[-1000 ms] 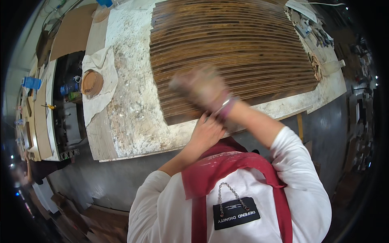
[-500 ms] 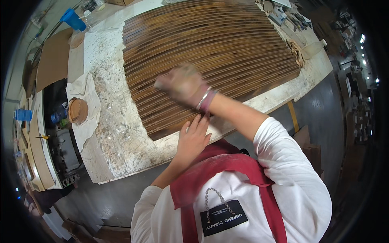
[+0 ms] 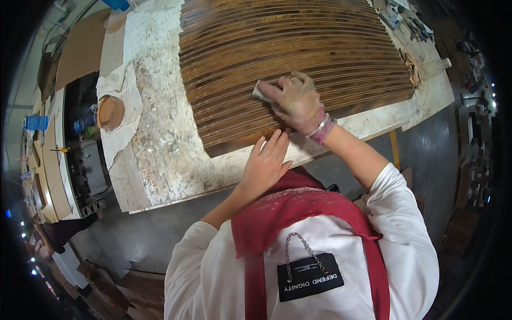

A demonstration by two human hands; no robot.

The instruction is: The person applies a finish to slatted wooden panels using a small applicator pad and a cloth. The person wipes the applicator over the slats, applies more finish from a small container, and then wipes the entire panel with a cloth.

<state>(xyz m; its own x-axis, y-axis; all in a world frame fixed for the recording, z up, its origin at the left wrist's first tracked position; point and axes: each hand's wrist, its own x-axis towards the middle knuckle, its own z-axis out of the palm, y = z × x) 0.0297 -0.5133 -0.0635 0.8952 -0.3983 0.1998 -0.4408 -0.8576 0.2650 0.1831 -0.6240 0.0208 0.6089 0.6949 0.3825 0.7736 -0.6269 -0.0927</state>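
A ribbed panel of dark brown wooden strips (image 3: 341, 58) lies on the paint-stained white worktable (image 3: 165, 165). My right hand (image 3: 298, 104) seems to wear a thin, stained purplish glove and has a silver bracelet at the wrist. Its fingers close on a small pale pad (image 3: 258, 92), held against the ridges in the near left part of the panel; the kind of pad is unclear. Bare and flat, my left hand (image 3: 268, 158) rests its fingertips on the panel's near edge, fingers slightly apart.
To the left, a round brown container (image 3: 111, 112) sits on a whitish cloth (image 3: 130, 88). A crumpled tan rag (image 3: 409, 68) and a clear plastic bottle (image 3: 433, 69) lie beyond the panel's right end. Assorted tools (image 3: 410, 24) are piled at the far right corner.
My right hand has slid rightward and a little nearer along the panel with the pad in its fingers. The left hand stays at the panel's near edge. The whole view has shifted.
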